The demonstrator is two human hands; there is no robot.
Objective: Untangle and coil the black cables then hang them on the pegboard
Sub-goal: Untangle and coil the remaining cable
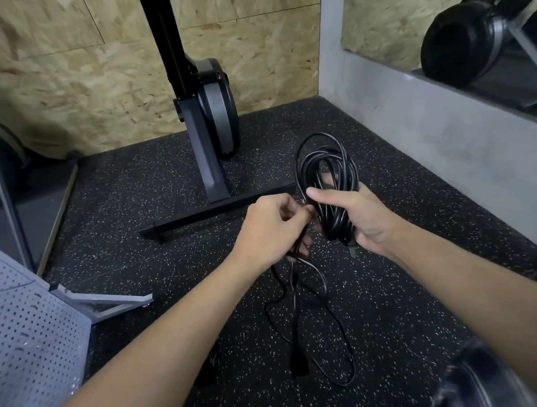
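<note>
The coiled black cable (333, 222) sits in mid-air above the floor, right of centre, its lower half buried in the right hand (364, 222), so how the loops close underneath is hidden. The right hand's thumb lies across the front of the bundle and its fingers curl round behind, mostly unseen. Above the fist the glossy loops fan out unevenly, one standing taller than the rest. The left hand (272, 230), fingers curled, pinches a strand just beside the coil – the exact point of the pinch is covered by its knuckles. Below, the loose tail drops in slack curves to a plug (299, 365) over the speckled rubber floor (172, 316). A grey pegboard (16, 335) is cut off at the left edge; a dark blurred shape (478, 380) at lower right cannot be made out
</note>
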